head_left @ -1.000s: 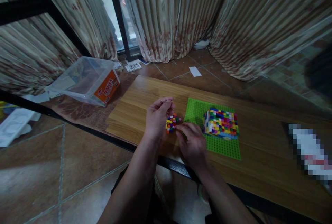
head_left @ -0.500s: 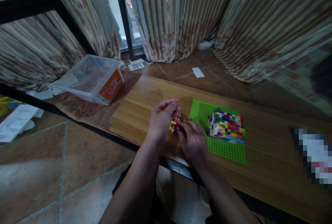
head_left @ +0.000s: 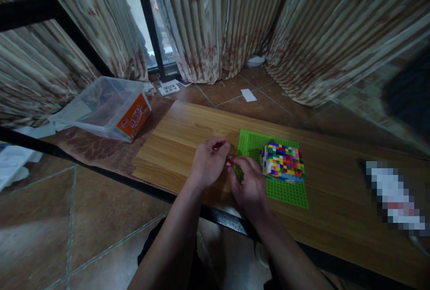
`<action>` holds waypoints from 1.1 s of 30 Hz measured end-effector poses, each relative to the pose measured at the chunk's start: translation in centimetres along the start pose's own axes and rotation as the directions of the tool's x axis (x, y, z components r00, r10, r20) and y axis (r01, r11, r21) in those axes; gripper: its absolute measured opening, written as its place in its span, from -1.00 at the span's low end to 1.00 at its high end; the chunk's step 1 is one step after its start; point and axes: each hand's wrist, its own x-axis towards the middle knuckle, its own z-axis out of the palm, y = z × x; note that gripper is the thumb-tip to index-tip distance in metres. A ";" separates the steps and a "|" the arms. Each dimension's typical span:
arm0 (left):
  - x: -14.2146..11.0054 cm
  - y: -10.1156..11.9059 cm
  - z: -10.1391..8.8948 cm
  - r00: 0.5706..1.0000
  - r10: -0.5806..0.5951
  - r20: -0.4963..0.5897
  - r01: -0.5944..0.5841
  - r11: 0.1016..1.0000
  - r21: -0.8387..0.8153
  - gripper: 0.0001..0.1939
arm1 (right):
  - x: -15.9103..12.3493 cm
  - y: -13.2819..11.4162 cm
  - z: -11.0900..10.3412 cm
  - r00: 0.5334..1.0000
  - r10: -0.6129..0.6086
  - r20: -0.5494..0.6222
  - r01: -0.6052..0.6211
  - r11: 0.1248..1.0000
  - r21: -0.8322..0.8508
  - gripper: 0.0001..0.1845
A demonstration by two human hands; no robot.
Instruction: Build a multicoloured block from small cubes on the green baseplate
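Note:
My left hand (head_left: 208, 163) is closed, its fingers curled with the thumb against them; what it holds, if anything, is hidden. Close beside it, my right hand (head_left: 249, 183) has its thumb and fingertips brought together at small coloured toy bricks (head_left: 229, 161) between the two hands. Pink, red and green show there, too small to count. To the right, a block-shaped build of many multicoloured bricks (head_left: 284, 161) with a dark opening in its top stands on a green studded baseplate (head_left: 289, 196). My right hand is just left of this build.
The wooden table (head_left: 178, 133) has a dark front edge. A clear plastic box (head_left: 101, 106) with an orange label stands at the left on a brown mat (head_left: 117, 155). Farther back are curtains (head_left: 201, 26) and a white paper (head_left: 248, 95) on the tiled floor. A blurred-out object (head_left: 394, 196) lies at right.
My left hand has come down and closer to my right hand, and now covers most of the loose bricks seen before. The whole scene has shifted slightly left in view.

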 end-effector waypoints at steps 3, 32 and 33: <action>-0.2 -0.3 0.1 0.986 0.040 0.161 -0.069 0.981 0.179 -0.87 | 0.0 -0.1 -0.7 0.999 0.024 -0.044 -0.022 0.999 0.035 -0.84; -0.7 0.8 0.0 0.816 -0.240 0.526 0.313 0.948 -0.052 -0.63 | 0.1 0.7 -5.3 0.998 0.046 0.049 -0.061 0.925 0.376 -0.87; -0.7 0.8 0.1 0.816 -0.242 0.525 0.312 0.949 -0.048 -0.63 | 0.1 0.8 -5.4 0.998 0.053 0.045 -0.066 0.924 0.377 -0.88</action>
